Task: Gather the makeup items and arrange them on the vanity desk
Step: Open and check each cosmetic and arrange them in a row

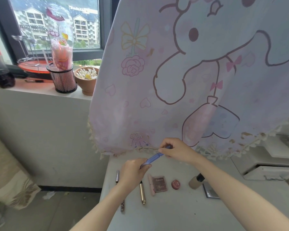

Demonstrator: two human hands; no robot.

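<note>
Above the white vanity desk point(173, 212) I hold a lilac pen-shaped makeup item point(153, 158) with both hands. My left hand point(133, 170) grips its lower end and my right hand point(177, 150) pinches its upper end. On the desk below lie a silver pen point(117, 176), a gold tube point(142, 194), a pink lipstick tube point(151, 185), a reddish eyeshadow palette point(160, 183), a small round red pot point(176, 184) and a beige foundation bottle point(196, 181) lying on its side.
A pink cartoon-print cloth point(182, 72) hangs over the back of the desk. A small mirror point(210, 191) lies by my right forearm, and a metal tool point(122, 205) by my left. The windowsill holds a mesh cup point(63, 79) and a pot of cotton swabs point(87, 79).
</note>
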